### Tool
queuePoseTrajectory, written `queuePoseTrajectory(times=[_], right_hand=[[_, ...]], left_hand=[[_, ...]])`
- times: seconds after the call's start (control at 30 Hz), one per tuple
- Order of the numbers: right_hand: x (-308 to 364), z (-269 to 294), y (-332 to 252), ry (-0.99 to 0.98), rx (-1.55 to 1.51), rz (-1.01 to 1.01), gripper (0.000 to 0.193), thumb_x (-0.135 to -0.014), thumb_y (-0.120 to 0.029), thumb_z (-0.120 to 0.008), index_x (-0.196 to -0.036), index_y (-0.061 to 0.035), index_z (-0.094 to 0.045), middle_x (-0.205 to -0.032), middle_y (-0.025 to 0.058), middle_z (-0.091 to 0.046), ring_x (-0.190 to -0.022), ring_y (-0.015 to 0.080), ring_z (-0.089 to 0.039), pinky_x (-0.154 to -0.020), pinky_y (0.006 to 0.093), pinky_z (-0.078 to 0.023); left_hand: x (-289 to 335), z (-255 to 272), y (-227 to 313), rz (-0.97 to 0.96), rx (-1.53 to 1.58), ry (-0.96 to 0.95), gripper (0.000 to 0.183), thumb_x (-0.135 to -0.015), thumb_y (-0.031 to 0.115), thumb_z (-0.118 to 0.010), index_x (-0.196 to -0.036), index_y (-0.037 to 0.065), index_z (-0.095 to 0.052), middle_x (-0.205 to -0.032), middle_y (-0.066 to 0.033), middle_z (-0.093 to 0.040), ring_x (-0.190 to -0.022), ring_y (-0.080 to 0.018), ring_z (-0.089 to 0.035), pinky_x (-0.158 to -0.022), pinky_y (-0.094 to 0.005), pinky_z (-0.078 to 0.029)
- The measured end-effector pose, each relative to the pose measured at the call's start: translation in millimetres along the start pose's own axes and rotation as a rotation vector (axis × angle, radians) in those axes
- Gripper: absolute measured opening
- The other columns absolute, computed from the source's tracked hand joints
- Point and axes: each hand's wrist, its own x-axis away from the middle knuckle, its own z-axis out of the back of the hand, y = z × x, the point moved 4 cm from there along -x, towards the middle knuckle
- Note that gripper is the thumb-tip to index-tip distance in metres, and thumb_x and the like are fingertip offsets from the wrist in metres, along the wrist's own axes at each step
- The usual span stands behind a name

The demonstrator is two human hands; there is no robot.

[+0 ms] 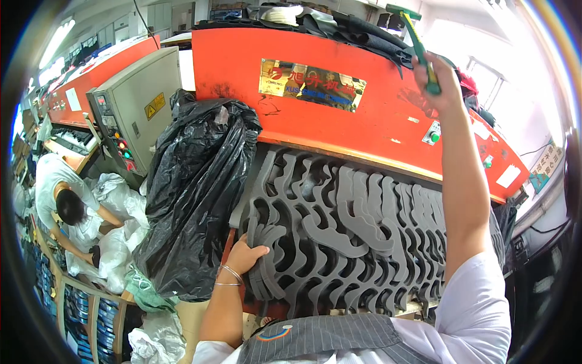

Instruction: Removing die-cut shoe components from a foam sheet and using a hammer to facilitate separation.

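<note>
My right hand [441, 84] is raised high at the upper right, its fingers closed round the handle of a green and yellow hammer [416, 43]. The hammer's head points up and to the left, well away from the foam. Low at centre left, my left hand [244, 256] is closed on a bunch of curved grey foam pieces [267, 274], thumb over their edge. They lie at the left end of a wide grey foam sheet [339, 264] cut into wavy strips with dark gaps. Some loose cut pieces [330, 238] rest on top of it.
An orange machine [388, 91] spans the far side behind the foam. To the left stand a black plastic bag [203, 200] and a grey control cabinet [142, 103] with lit buttons. Further left, another person [63, 194] bends over white bags [115, 252].
</note>
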Motion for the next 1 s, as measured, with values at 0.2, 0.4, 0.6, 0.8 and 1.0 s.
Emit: queuePoseTrajectory(times=[0.2, 0.4, 0.6, 0.8, 1.0], right_hand=[[-78, 44, 4, 0.136, -0.331, 0.384, 0.03, -0.091, -0.001, -0.052, -0.108, 0.0175, -0.035, -0.116, 0.0349, -0.042, -0.094, 0.0384, -0.055, -0.074, 0.0358, -0.059], [-57, 59, 59, 0.07, -0.59, 0.456, 0.02, -0.093, -0.016, -0.053, -0.098, 0.0027, -0.048, -0.09, 0.0191, -0.061, -0.07, 0.0196, -0.063, -0.051, 0.0234, -0.05], [-83, 31, 46, 0.199, -0.387, 0.401, 0.025, -0.093, -0.016, -0.055, -0.104, 0.0054, -0.048, -0.092, 0.0183, -0.062, -0.063, 0.0205, -0.06, -0.046, 0.0231, -0.045], [-94, 30, 55, 0.177, -0.544, 0.475, 0.057, -0.099, -0.051, -0.036, -0.105, 0.0046, -0.05, -0.091, 0.0184, -0.062, -0.084, 0.0323, -0.063, -0.067, 0.0359, -0.053], [-21, -93, 304, -0.099, 0.772, 0.093, 0.015, -0.085, -0.013, -0.058, -0.089, 0.0003, -0.063, -0.084, 0.0125, -0.066, -0.083, 0.0216, -0.067, -0.073, 0.0361, -0.052]], left_hand=[[1, 1, -3, 0.01, 0.084, -0.034, 0.058, -0.071, 0.021, -0.074, -0.118, -0.008, -0.056, -0.106, -0.0144, -0.065, -0.096, -0.0217, -0.061, -0.086, -0.0315, -0.047], [-12, 3, 18, 0.104, 0.103, -0.053, 0.064, -0.071, 0.016, -0.075, -0.125, -0.009, -0.05, -0.115, -0.015, -0.063, -0.103, -0.0219, -0.06, -0.091, -0.032, -0.046], [-3, 16, 5, 0.054, 0.211, -0.039, 0.058, -0.07, 0.019, -0.074, -0.119, -0.008, -0.055, -0.11, -0.017, -0.065, -0.099, -0.0235, -0.063, -0.089, -0.0323, -0.047], [-21, 13, -13, 0.04, 0.14, -0.029, 0.061, -0.069, 0.022, -0.075, -0.117, -0.01, -0.055, -0.107, -0.0184, -0.066, -0.097, -0.0249, -0.063, -0.088, -0.0331, -0.047], [-18, 27, -4, 0.018, 0.121, -0.019, 0.058, -0.069, 0.024, -0.074, -0.114, -0.01, -0.057, -0.106, -0.0182, -0.067, -0.097, -0.0253, -0.063, -0.088, -0.0332, -0.048]])
